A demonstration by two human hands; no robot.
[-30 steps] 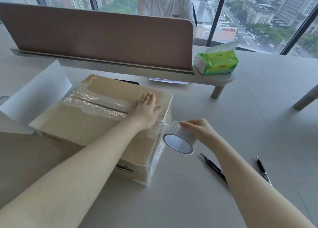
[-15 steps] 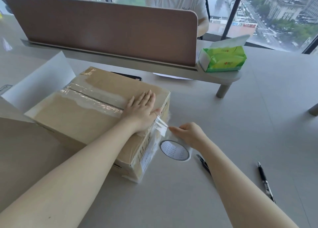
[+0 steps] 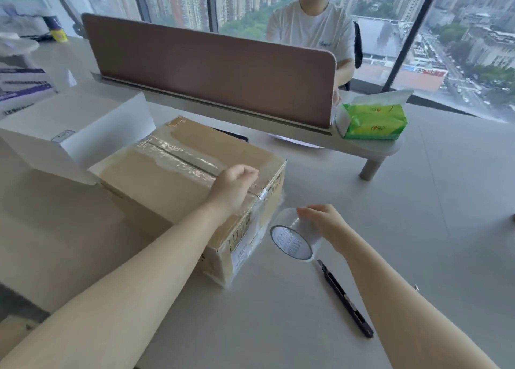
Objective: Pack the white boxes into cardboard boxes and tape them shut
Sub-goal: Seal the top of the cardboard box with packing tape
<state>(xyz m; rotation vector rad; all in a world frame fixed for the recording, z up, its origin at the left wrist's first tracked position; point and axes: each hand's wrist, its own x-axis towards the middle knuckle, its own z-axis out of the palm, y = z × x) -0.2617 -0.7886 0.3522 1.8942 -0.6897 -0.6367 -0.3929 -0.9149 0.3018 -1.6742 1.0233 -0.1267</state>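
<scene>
Cardboard box (image 3: 178,185) lies under your left hand (image 3: 232,186), its flaps closed and a wrinkled strip of clear tape (image 3: 178,157) running along the top seam from the far end to your knuckles. Your left hand is curled loosely and pressing down on the seam at the near edge, not gripping anything. Just to the right of it, beside the box's end wall, your right hand (image 3: 323,224) holds the tape roll (image 3: 295,239) from above, fingers wrapped over its rim; the roll sits low, close to the table (image 3: 418,229). Whether a strip runs from the roll to the box I cannot tell — the film is too clear to read there.

To finish this step well, keep the left hand firm on the edge so the tape does not lift, draw the roll down the end wall with steady tension, and smooth as you go. The utility knife (image 3: 344,297) lies just beyond your right wrist, toward you — likely what you want for a clean cut.

The box looks plain brown, printed labels on the end wall, tape already wrapped over that lower corner. A white box (image 3: 75,134) stands open beyond your left forearm, touching the cardboard box's far side.
</scene>
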